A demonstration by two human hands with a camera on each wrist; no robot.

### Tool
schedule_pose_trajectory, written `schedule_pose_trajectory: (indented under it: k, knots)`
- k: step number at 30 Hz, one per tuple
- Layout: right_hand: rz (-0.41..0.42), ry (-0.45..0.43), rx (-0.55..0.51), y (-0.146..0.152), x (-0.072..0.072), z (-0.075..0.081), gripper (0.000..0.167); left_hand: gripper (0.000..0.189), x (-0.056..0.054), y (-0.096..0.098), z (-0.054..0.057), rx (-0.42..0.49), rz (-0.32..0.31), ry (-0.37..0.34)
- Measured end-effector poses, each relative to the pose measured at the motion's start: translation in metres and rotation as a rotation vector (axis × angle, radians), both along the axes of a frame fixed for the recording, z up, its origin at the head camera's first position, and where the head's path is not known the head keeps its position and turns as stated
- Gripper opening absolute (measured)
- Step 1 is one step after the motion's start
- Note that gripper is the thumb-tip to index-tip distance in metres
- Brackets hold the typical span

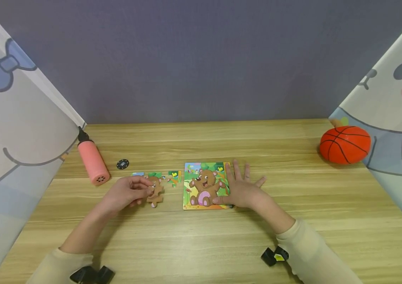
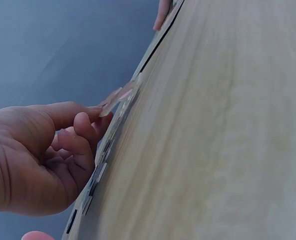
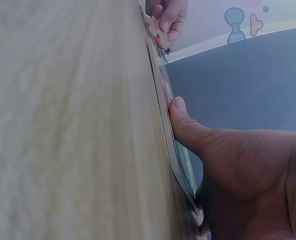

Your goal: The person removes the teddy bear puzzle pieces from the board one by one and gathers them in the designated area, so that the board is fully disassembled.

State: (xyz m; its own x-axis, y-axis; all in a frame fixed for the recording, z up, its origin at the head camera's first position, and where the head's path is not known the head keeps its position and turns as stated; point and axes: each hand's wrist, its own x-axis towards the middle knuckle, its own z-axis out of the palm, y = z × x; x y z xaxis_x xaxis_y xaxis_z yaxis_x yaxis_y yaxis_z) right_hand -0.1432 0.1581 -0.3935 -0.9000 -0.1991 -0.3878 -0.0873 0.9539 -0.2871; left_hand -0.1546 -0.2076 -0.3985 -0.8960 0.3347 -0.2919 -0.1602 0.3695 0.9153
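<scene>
My left hand (image 1: 130,192) pinches a brown jigsaw puzzle piece (image 1: 156,191) between thumb and fingertips; in the left wrist view the piece (image 2: 119,98) is tilted just off the table. Behind that hand lie several loose pieces, one of them with a yellow bird (image 1: 174,177), partly covered by the fingers. To their right is a square bear puzzle (image 1: 204,185), flat on the table. My right hand (image 1: 244,191) rests with spread fingers over its right edge, and in the right wrist view the thumb (image 3: 185,122) lies on the puzzle's surface.
A pink air pump (image 1: 93,162) with a black nozzle lies at the left, beside a black poker chip (image 1: 123,164). At the far right sits a red toy basketball (image 1: 345,144). A dark panel (image 1: 204,59) stands along the table's (image 1: 194,244) back edge.
</scene>
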Motion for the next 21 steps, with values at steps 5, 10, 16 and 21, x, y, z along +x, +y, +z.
schedule_pose_trajectory:
  k: [5,10,16,21]
  knots:
    - [0.001,0.0,0.002,0.0,0.0,0.0002,0.129,0.027,0.0003,-0.0035,0.0,-0.038,-0.016,0.009]
    - [-0.004,0.002,-0.001,0.0001,0.0001,0.0002,0.129,0.028,-0.0002,-0.0056,0.0,-0.063,-0.024,0.016]
    - [-0.003,0.008,0.0,-0.0001,0.0003,-0.0001,0.129,0.027,-0.0001,-0.0062,-0.0007,-0.084,-0.009,0.046]
    - [0.002,0.011,0.007,-0.0006,-0.0002,0.0006,0.129,0.029,0.0007,-0.0069,-0.0003,-0.084,0.006,0.086]
